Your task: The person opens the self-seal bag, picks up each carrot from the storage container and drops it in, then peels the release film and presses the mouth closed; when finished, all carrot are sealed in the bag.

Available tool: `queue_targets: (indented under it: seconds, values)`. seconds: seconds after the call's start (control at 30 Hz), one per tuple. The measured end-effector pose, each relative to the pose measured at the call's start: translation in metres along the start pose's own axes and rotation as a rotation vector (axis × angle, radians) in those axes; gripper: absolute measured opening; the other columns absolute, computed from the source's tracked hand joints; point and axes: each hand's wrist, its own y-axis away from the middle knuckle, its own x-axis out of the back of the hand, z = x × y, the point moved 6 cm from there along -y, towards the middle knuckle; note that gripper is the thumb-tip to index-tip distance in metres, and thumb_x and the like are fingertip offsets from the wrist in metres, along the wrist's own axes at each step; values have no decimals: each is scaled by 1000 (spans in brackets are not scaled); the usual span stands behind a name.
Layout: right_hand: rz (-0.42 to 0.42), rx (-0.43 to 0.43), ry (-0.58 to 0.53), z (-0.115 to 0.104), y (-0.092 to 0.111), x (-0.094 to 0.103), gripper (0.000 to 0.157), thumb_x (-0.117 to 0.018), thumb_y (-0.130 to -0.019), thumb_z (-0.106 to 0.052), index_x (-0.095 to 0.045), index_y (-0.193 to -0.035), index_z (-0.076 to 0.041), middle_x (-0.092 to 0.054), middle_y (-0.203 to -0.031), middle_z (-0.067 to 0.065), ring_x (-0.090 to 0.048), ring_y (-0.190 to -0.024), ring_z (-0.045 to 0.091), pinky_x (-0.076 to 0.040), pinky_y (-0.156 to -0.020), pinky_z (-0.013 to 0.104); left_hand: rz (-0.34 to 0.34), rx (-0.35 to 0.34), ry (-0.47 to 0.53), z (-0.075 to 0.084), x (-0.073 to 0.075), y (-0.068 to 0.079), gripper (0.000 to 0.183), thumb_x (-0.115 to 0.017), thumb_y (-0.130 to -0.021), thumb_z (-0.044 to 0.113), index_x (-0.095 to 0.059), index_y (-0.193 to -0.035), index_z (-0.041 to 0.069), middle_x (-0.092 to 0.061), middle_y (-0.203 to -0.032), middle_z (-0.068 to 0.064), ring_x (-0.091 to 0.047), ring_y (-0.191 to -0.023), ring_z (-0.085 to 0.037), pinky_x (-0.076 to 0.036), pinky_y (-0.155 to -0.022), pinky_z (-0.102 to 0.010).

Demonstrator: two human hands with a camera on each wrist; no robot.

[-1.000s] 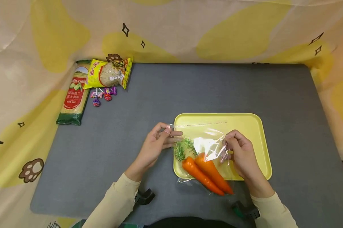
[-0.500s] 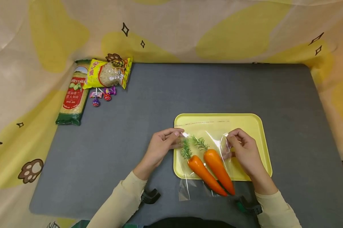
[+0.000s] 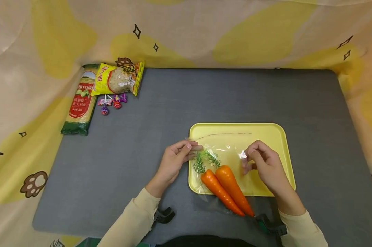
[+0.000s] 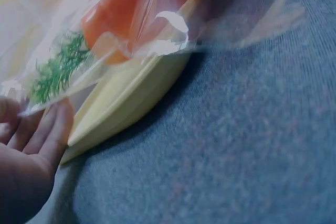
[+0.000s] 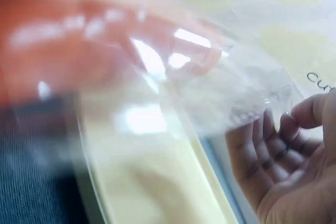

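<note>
A clear plastic bag (image 3: 226,148) with two orange carrots (image 3: 232,185) inside is held over a yellow tray (image 3: 266,132). Green leafy tops (image 3: 199,164) of the carrots point away from the person, and their tips reach past the tray's near edge. My left hand (image 3: 175,159) pinches the bag's left edge between thumb and forefinger, its other fingers extended. On the other side my right hand (image 3: 264,164) pinches the right edge. In the right wrist view the film stretches from the right fingertips (image 5: 287,121) across a carrot (image 5: 105,51).
At the back left lie a green and red pasta packet (image 3: 80,103) and a yellow noodle packet (image 3: 119,79). Several small candies and lollipops (image 3: 104,110) are beside them. A patterned cloth (image 3: 186,34) borders the grey table (image 3: 136,137).
The left hand has moved right and slightly down, holding the bag's edge throughout. Inside the bag the carrots swung apart, then came together again. The right hand has shifted only a little.
</note>
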Motion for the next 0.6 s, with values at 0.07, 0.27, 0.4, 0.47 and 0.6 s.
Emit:
queue_targets:
  seconds: [0.07,0.27,0.4,0.47,0.6]
  values:
    - [55,-62,55,7,-1,5,20,-44,-100,-11,-50,-87,2,-54,-73,17,-56,-57,31,-54,-52,44,26,0,-18,2,-1,0,34,-56,-95,27,-61,-111,-3,-65,-109,-16,-62,-105,-29,-52,-83,-38]
    - [143,-158,186,11,-6,8,17,-50,-98,-12,-53,-87,0,-54,-73,18,-56,-58,35,-55,-55,40,66,10,-26,7,-3,1,29,-56,-96,26,-60,-103,-2,-66,-107,-16,-63,-101,-30,-54,-76,-36]
    - [173,-139,219,-2,-10,5,10,-49,-97,-6,-49,-101,3,-55,-81,21,-56,-61,36,-54,-55,38,53,5,-6,9,-5,0,25,-56,-96,23,-58,-99,-2,-66,-107,-17,-63,-102,-32,-53,-77,-36]
    - [235,-71,248,-13,-10,3,17,-51,-94,-2,-46,-109,4,-54,-88,19,-57,-69,31,-54,-59,31,53,0,-7,9,-5,0,27,-56,-96,24,-59,-100,-2,-65,-106,-17,-62,-102,-31,-53,-77,-36]
    - [393,296,369,-49,-8,-6,24,-58,-84,1,-50,-105,11,-51,-91,20,-50,-78,25,-46,-68,21,62,-4,-21,8,-6,0,30,-54,-97,25,-61,-106,-3,-66,-106,-17,-64,-100,-30,-54,-74,-35]
